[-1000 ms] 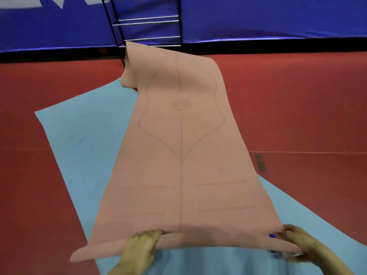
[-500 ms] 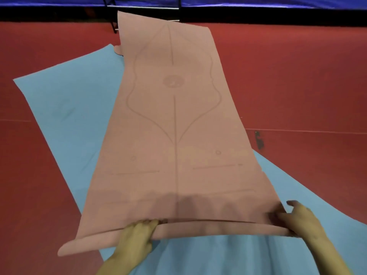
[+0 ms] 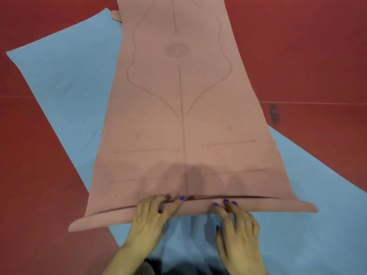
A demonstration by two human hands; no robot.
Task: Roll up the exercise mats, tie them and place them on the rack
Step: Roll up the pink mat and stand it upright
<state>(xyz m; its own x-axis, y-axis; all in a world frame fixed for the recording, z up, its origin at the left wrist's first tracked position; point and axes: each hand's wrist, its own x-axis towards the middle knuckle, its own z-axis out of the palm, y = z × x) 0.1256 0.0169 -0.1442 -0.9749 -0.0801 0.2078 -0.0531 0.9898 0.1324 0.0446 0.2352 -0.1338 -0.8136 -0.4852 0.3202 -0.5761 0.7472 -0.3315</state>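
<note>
A pink exercise mat (image 3: 182, 120) with printed guide lines lies stretched away from me, crossing over a light blue mat (image 3: 65, 82) spread flat on the floor. The pink mat's near end is folded over into a low first roll (image 3: 278, 206). My left hand (image 3: 151, 221) has its fingers curled over the middle of that fold. Just to its right, my right hand (image 3: 236, 229) presses its fingertips on the same fold. The far end of the pink mat runs out of view at the top.
A red floor (image 3: 309, 56) surrounds both mats, with a thin pale line (image 3: 317, 103) across it. A small dark mark (image 3: 274, 115) sits on the floor right of the pink mat. The rack is out of view.
Both hands have moved in from the sides of the fold to its middle, the right hand by much more. The view has tilted down, and the rack and blue wall have left the frame.
</note>
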